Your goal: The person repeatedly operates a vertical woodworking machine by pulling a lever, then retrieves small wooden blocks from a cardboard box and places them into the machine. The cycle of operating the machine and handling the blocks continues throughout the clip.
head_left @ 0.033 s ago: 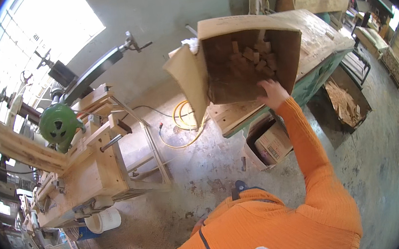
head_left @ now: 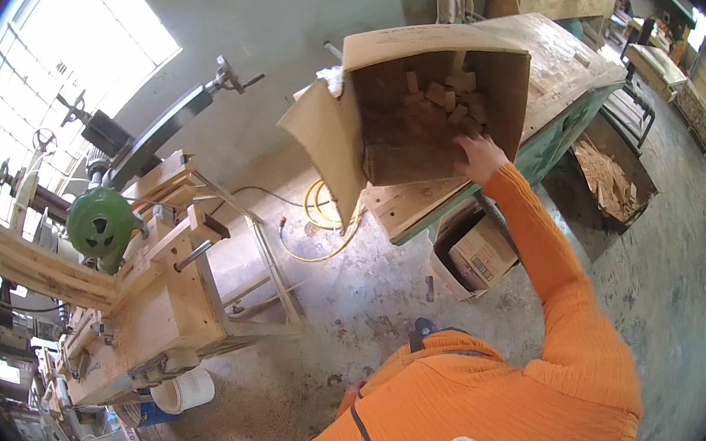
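A large brown cardboard box point(head_left: 521, 104) lies with its open side facing me on the end of a wooden-topped workbench. Inside, several small wood blocks point(head_left: 450, 100) are heaped toward the back and right. My right hand point(head_left: 483, 159) reaches over the box's lower right edge, its fingers spread toward the blocks; nothing shows in its grasp. The left flap point(head_left: 325, 133) of the box hangs outward. Only a small part of my left hand point(head_left: 352, 393) shows low beside my waist; its fingers are hidden.
The workbench point(head_left: 569, 103) has a green side. Below it stand a smaller open carton point(head_left: 454, 283) and a bin of wood scraps point(head_left: 612, 185). A yellow hose point(head_left: 320, 258) loops on the floor. At left stands a green-housed machine point(head_left: 102, 225) on a wooden frame, near a white bucket point(head_left: 186, 391).
My right hand reaches slightly farther over the box edge. The whole view has shifted a little; the box and blocks keep their arrangement.
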A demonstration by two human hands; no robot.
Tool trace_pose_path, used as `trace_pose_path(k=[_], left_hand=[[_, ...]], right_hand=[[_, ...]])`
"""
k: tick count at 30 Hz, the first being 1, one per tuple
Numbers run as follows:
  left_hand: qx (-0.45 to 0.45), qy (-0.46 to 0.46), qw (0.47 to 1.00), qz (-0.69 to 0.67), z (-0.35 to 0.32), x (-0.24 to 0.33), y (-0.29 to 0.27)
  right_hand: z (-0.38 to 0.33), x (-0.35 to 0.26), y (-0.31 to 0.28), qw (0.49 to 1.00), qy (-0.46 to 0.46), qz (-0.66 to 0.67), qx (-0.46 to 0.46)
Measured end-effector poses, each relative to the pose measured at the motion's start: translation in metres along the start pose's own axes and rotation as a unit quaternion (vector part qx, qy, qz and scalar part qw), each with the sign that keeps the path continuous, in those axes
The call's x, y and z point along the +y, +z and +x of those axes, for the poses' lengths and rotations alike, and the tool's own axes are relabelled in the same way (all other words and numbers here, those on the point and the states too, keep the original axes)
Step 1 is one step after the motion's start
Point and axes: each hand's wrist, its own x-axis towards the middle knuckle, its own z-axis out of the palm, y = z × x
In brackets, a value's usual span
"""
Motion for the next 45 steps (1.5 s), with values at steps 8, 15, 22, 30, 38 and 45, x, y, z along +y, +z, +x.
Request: trace_pose_path(k=[8, 15, 22, 30, 38, 45], left_hand=[[0.071, 0.039, 0.996, -0.044, 0.035, 0.062, 0.011], [0.066, -0.081, 0.994, -0.022, 0.003, 0.017, 0.03], [0.091, -0.108, 0.989, -0.04, -0.006, -0.006, 0.03], [0.122, 0.025, 0.984, -0.129, 0.022, 0.03, 0.017], [-0.124, 0.19, 0.871, -0.436, 0.028, 0.229, -0.018], [-0.002, 0.231, 0.799, -0.555, 0.009, 0.287, 0.005]], right_hand=[[0.113, 0.063, 0.014, 0.922, -0.072, -0.376, -0.061], [0.13, 0.108, 0.03, 0.904, -0.042, -0.423, 0.034], [0.125, 0.087, 0.0, 0.944, -0.151, -0.292, 0.009], [0.094, -0.004, -0.082, 0.987, -0.072, -0.136, -0.05], [-0.054, -0.083, 0.027, 0.918, -0.272, 0.276, 0.088], [-0.097, -0.123, 0.062, 0.882, -0.289, 0.36, 0.093]])
